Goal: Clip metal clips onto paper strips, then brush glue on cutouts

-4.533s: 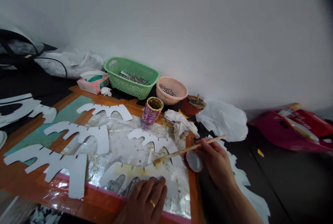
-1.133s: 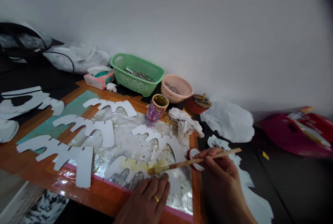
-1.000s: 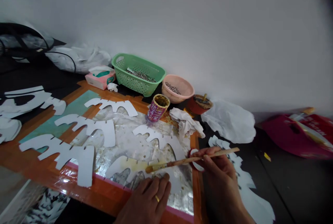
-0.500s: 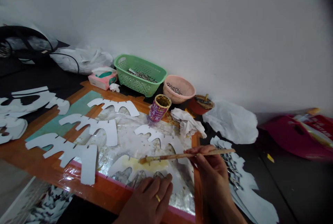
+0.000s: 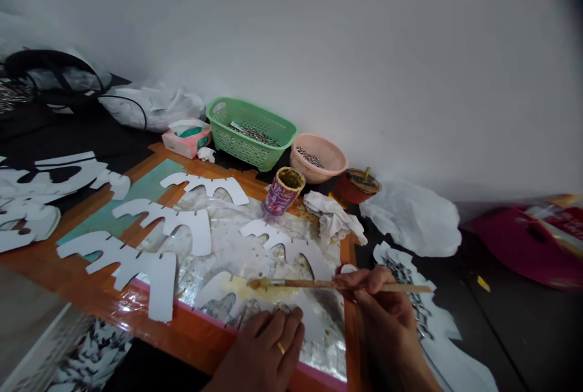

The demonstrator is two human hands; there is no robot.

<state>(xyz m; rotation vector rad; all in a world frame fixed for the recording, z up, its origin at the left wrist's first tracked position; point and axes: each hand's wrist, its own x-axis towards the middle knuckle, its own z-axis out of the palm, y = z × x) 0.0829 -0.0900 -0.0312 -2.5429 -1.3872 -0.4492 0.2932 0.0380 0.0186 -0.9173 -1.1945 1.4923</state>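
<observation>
My right hand [image 5: 380, 307] is closed round the wooden handle of a brush [image 5: 310, 284]. The brush lies nearly level, and its bristles touch a white scalloped cut-out [image 5: 214, 286] with a wet yellowish smear on its upper part. Fingers extended, my left hand [image 5: 268, 343] rests on the lower edge of that same piece and covers some of it. Behind it lies another white cut-out [image 5: 291, 246]. A purple can [image 5: 279, 195] with a crusted yellow rim stands upright beyond the pieces.
Several more cut-outs [image 5: 182, 219] lie to the left. Along the wall stand a tissue box [image 5: 184, 142], a green basket [image 5: 246, 150] and a pink bowl [image 5: 319, 161] with small metal parts, and a reddish jar [image 5: 350, 189]. A crumpled cloth [image 5: 334, 216] sits beside the can.
The brush tip has moved slightly right over the smear, and my right hand has shifted a little right with it. My left hand keeps its place on the cut-out. The whole view has shifted slightly.
</observation>
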